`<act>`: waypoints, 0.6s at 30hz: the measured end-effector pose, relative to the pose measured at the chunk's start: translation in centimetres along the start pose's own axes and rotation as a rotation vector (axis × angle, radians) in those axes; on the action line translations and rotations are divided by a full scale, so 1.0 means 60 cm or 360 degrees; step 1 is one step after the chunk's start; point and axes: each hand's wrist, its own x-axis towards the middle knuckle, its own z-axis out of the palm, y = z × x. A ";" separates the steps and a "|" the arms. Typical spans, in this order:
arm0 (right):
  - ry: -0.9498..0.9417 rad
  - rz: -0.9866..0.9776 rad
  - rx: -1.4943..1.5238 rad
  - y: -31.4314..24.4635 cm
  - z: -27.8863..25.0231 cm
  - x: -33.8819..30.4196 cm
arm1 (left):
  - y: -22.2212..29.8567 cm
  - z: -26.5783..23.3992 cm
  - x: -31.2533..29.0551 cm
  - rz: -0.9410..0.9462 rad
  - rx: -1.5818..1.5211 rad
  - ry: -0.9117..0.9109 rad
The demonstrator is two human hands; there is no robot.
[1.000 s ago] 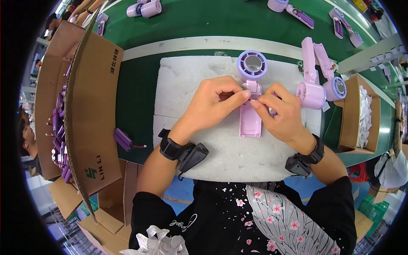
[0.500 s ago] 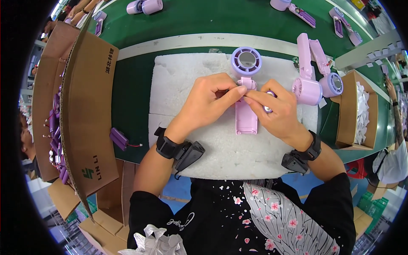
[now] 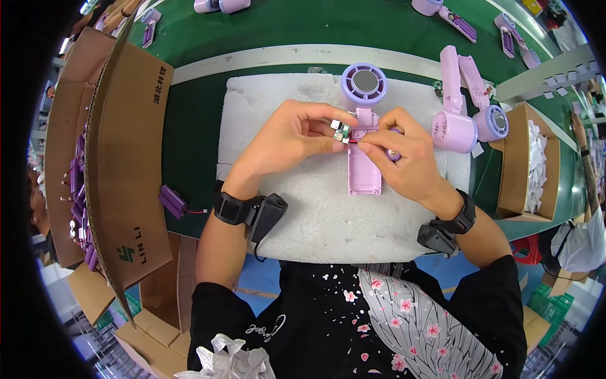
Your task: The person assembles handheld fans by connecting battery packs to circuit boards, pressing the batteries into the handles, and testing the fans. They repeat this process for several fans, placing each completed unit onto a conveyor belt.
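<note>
A pink-and-purple handheld fan [image 3: 364, 81] lies on a white foam pad [image 3: 303, 218], its open handle shell [image 3: 365, 177] toward me. My left hand [image 3: 292, 136] pinches a small green circuit board [image 3: 341, 132] with a white connector, just left of the shell. With thumb and forefinger, my right hand [image 3: 407, 151] grips the end of a short red wire [image 3: 352, 142] beside the board. A round purple piece with a shiny metal end [image 3: 394, 145], seemingly a battery, sits among its curled fingers. The right fingertips hide the wire's end.
Two more pink fans [image 3: 456, 132] lie at right, beside a carton of white pieces [image 3: 530, 170]. A tall cardboard box [image 3: 129, 170] with purple batteries stands left. A purple battery pack [image 3: 172, 201] rests near it. Further fans [image 3: 222, 5] are on the green surface beyond the pale strip [image 3: 271, 58].
My left hand has moved left, away from my right fingertips, and the circuit board now shows in its fingers. The red wire has come into view between the hands.
</note>
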 end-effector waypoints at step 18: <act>0.0029 0.0098 0.0052 -0.002 -0.002 0.003 | 0.006 0.021 0.001 0.0224 -0.0037 0.0180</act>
